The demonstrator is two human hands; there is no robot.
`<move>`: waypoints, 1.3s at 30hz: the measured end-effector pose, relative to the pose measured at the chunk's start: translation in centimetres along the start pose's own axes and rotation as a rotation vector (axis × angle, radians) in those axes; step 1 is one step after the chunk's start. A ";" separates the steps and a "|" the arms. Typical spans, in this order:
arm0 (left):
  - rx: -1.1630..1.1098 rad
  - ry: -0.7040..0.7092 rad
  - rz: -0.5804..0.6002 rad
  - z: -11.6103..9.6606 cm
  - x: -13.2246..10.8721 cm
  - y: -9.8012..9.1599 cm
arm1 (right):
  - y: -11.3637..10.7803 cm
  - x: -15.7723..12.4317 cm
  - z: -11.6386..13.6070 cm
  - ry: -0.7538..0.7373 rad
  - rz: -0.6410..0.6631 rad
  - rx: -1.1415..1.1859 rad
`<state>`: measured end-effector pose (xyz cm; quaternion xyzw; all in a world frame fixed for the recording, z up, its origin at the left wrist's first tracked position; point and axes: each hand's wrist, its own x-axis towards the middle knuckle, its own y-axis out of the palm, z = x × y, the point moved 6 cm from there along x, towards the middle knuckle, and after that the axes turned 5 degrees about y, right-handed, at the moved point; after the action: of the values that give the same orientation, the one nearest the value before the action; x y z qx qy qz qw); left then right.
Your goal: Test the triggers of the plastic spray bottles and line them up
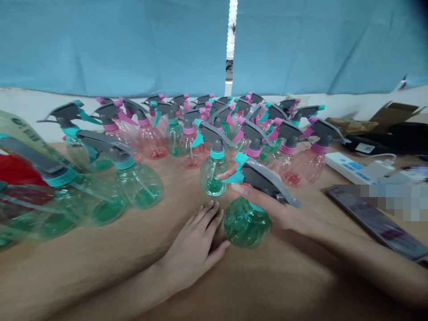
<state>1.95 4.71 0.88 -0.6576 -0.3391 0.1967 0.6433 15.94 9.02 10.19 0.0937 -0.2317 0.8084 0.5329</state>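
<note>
My right hand point(267, 205) is closed around the neck of a green spray bottle point(248, 225) with a grey and turquoise trigger head. That bottle is tilted slightly, its nozzle pointing left. Beside it on the left, my left hand point(197, 240) lies flat on the table with its fingers stretched out, holding nothing. Just behind both hands stands another green spray bottle point(214, 174) with a turquoise collar. To the left of my left hand is one more green bottle point(139, 185) with a grey trigger head.
Rows of pink spray bottles point(152, 140) and green ones fill the back of the wooden table point(110, 276). A phone point(377, 223) and a white power strip point(351, 168) lie at the right. Blue cloth point(133, 44) hangs behind.
</note>
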 end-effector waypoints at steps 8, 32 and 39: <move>0.029 0.017 -0.010 -0.2 0.1 -0.2 | -0.1 0.2 0.9 -0.029 -0.026 -0.071; 0.030 0.002 -0.009 -0.2 0.0 -0.3 | 0.2 0.2 -0.3 -0.024 -0.011 0.062; 0.013 -0.003 -0.024 -0.1 0.0 -0.3 | 0.3 0.2 -0.2 0.003 0.016 0.077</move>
<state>1.98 4.60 1.14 -0.6492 -0.3467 0.1923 0.6491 15.62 9.23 10.03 0.1111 -0.2000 0.8212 0.5228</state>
